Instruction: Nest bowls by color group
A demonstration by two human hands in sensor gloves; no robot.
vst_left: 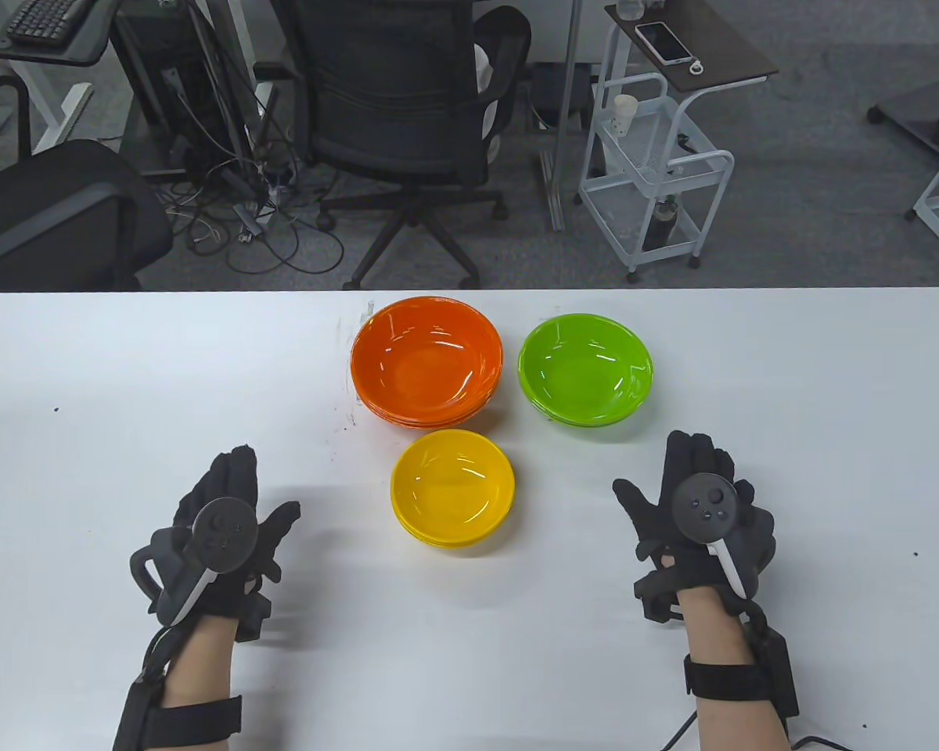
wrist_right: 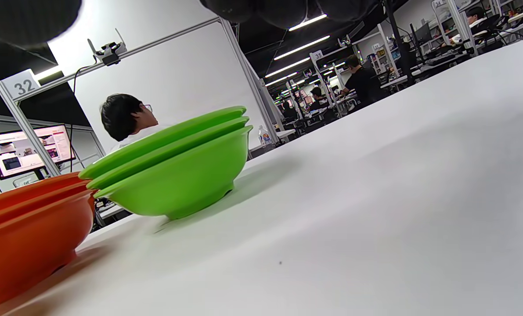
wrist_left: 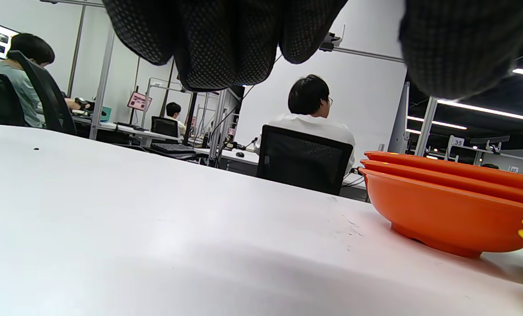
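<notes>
Table view: both hands, left hand (vst_left: pixel 223 532) and right hand (vst_left: pixel 700 520), lie released; glossy orange plastic bowls (vst_left: pixel 427 361) stack mid-frame. A careless nudge could topple them.

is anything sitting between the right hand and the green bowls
Nothing visible does. In the table view the right hand lies flat on the white table, below the green stack, with only bare tabletop between them. The yellow stack and orange stack sit off to its left, out of that path.
</notes>
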